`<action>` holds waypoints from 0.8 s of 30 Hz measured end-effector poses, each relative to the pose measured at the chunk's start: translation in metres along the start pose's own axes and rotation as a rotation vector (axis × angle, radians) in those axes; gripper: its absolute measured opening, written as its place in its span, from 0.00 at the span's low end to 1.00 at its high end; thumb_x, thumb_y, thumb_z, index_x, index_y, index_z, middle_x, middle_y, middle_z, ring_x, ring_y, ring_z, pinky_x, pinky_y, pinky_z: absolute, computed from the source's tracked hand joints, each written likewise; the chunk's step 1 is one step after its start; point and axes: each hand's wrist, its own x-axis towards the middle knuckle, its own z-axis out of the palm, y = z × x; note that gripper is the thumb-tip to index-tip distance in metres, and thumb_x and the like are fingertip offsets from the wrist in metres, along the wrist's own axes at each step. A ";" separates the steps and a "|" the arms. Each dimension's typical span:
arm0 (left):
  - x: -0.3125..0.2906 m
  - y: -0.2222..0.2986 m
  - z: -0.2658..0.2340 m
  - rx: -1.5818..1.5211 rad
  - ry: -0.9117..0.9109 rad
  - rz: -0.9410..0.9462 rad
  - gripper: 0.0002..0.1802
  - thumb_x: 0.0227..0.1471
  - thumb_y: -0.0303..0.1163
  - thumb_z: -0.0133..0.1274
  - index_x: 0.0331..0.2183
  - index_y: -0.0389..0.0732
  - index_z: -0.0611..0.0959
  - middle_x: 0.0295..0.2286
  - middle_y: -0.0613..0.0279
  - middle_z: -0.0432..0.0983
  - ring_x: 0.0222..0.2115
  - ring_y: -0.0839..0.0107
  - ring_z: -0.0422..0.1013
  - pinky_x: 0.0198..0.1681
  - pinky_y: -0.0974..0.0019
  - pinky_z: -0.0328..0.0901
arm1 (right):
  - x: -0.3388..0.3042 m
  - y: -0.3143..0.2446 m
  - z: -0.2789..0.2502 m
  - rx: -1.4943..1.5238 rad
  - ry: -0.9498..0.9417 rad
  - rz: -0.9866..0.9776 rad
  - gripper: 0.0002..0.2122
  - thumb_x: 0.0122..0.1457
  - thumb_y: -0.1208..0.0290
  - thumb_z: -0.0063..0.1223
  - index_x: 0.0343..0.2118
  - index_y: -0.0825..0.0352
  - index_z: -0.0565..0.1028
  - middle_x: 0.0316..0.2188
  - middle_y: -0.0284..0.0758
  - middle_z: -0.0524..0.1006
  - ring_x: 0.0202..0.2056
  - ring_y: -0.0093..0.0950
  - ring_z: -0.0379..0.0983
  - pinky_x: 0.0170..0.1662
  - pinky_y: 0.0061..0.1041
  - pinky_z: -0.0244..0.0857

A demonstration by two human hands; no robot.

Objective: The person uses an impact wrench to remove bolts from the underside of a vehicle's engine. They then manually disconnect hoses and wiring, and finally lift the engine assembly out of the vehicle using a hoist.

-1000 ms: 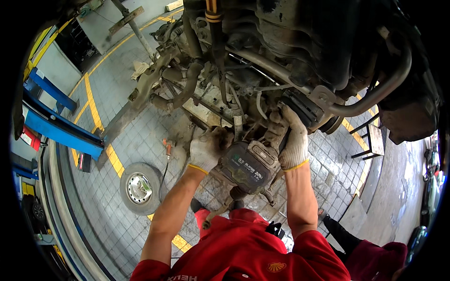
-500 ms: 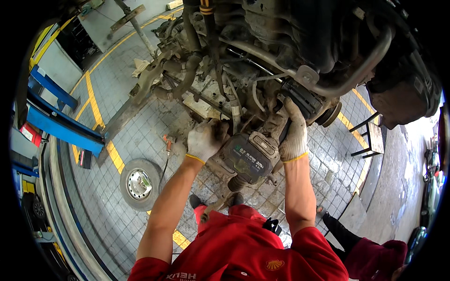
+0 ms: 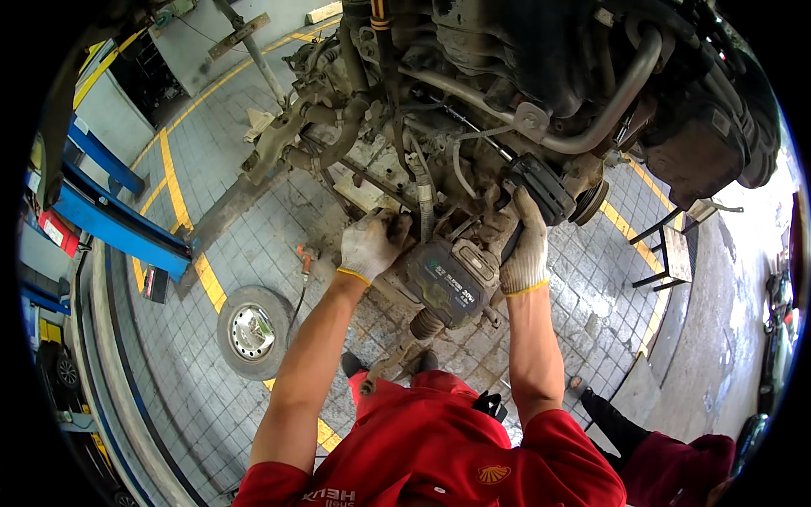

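My right hand [image 3: 527, 245], in a white work glove with a yellow cuff, is wrapped round the handle of a black cordless impact wrench [image 3: 541, 188]. Its battery pack [image 3: 448, 283] points back toward me. A long thin metal extension bar [image 3: 473, 127] runs from the wrench's nose up and left in among the parts under a raised vehicle. My left hand [image 3: 372, 245], gloved the same way, has its fingers curled in close to the dirty metal suspension parts, left of a ribbed hose [image 3: 424, 203]. What those fingers grip, if anything, is hidden.
Overhead hang the engine underside [image 3: 507, 59] and a bent metal pipe [image 3: 617, 110]. A wheel [image 3: 253, 332] and an orange air tool [image 3: 307, 258] with its hose lie on the tiled floor at left. Blue lift arms [image 3: 122, 224] stand beyond. Another person's leg [image 3: 621, 418] shows at lower right.
The wrench's head and my right hand have shifted slightly down and left in the picture. More of the extension bar's near end shows. My left hand stays in about the same place.
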 end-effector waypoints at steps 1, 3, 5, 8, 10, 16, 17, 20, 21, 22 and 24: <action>0.002 -0.002 0.003 0.000 0.022 -0.005 0.23 0.62 0.55 0.54 0.35 0.44 0.88 0.28 0.48 0.84 0.31 0.50 0.82 0.38 0.50 0.76 | -0.001 0.000 -0.001 0.040 -0.009 0.022 0.15 0.71 0.62 0.50 0.54 0.65 0.73 0.43 0.40 0.81 0.25 0.19 0.70 0.26 0.21 0.67; 0.001 -0.004 0.005 0.021 0.004 -0.036 0.25 0.62 0.56 0.54 0.36 0.43 0.88 0.29 0.47 0.84 0.32 0.49 0.82 0.39 0.50 0.76 | -0.009 -0.003 -0.011 0.120 -0.027 0.076 0.15 0.72 0.61 0.50 0.54 0.65 0.73 0.42 0.39 0.81 0.24 0.19 0.70 0.26 0.21 0.66; 0.000 -0.002 0.007 0.065 -0.076 -0.091 0.25 0.63 0.57 0.52 0.42 0.44 0.87 0.32 0.44 0.84 0.36 0.47 0.82 0.41 0.49 0.76 | -0.029 -0.001 -0.017 0.092 0.044 0.019 0.15 0.72 0.60 0.49 0.54 0.63 0.73 0.41 0.35 0.79 0.23 0.18 0.68 0.25 0.21 0.64; -0.004 -0.002 0.009 0.092 0.105 0.008 0.30 0.59 0.60 0.56 0.30 0.39 0.89 0.21 0.43 0.82 0.27 0.47 0.81 0.33 0.50 0.76 | -0.056 -0.001 -0.035 0.051 0.041 -0.044 0.15 0.71 0.59 0.52 0.53 0.62 0.73 0.40 0.32 0.79 0.22 0.16 0.67 0.25 0.19 0.61; -0.005 -0.002 0.006 0.105 0.158 0.034 0.34 0.57 0.61 0.57 0.20 0.38 0.87 0.16 0.45 0.79 0.21 0.47 0.80 0.28 0.51 0.75 | -0.074 0.006 -0.045 0.106 -0.002 -0.069 0.15 0.71 0.59 0.53 0.52 0.65 0.73 0.39 0.31 0.79 0.22 0.15 0.66 0.24 0.19 0.61; -0.005 -0.013 0.014 -0.037 0.196 0.041 0.34 0.59 0.64 0.54 0.25 0.40 0.86 0.19 0.47 0.80 0.19 0.52 0.80 0.24 0.53 0.74 | -0.136 0.034 -0.072 0.188 -0.250 -0.179 0.28 0.73 0.61 0.50 0.70 0.63 0.58 0.49 0.38 0.80 0.20 0.13 0.61 0.23 0.18 0.56; -0.005 -0.024 0.017 -0.165 0.208 0.054 0.35 0.60 0.65 0.52 0.31 0.39 0.86 0.22 0.47 0.82 0.20 0.52 0.80 0.24 0.53 0.75 | -0.146 0.044 -0.068 0.213 -0.269 -0.179 0.28 0.73 0.61 0.49 0.71 0.64 0.56 0.49 0.39 0.80 0.20 0.13 0.60 0.22 0.18 0.57; -0.020 -0.038 -0.005 -0.107 0.023 -0.146 0.35 0.64 0.67 0.45 0.45 0.43 0.85 0.27 0.63 0.85 0.27 0.61 0.82 0.31 0.56 0.77 | -0.177 0.078 -0.053 0.186 -0.360 -0.263 0.24 0.74 0.64 0.47 0.67 0.67 0.59 0.52 0.44 0.78 0.20 0.12 0.58 0.22 0.15 0.57; -0.036 -0.033 -0.028 -0.040 -0.123 -0.248 0.35 0.65 0.66 0.43 0.47 0.44 0.84 0.31 0.64 0.85 0.31 0.63 0.83 0.34 0.55 0.77 | -0.189 0.091 -0.051 0.186 -0.348 -0.276 0.24 0.73 0.64 0.49 0.67 0.67 0.59 0.51 0.44 0.78 0.19 0.12 0.58 0.22 0.16 0.57; -0.058 -0.033 -0.053 -0.310 -0.127 -0.160 0.33 0.66 0.63 0.46 0.48 0.43 0.83 0.36 0.60 0.84 0.35 0.60 0.82 0.37 0.55 0.77 | -0.197 0.104 -0.043 0.177 -0.331 -0.285 0.24 0.72 0.64 0.49 0.66 0.66 0.60 0.51 0.44 0.78 0.19 0.12 0.58 0.21 0.16 0.57; -0.113 -0.052 -0.092 -0.630 -0.024 0.150 0.27 0.64 0.56 0.53 0.51 0.42 0.82 0.46 0.54 0.80 0.44 0.56 0.80 0.44 0.53 0.76 | -0.215 0.136 -0.031 0.123 -0.318 -0.299 0.22 0.72 0.63 0.50 0.64 0.67 0.64 0.49 0.42 0.78 0.19 0.13 0.59 0.21 0.18 0.58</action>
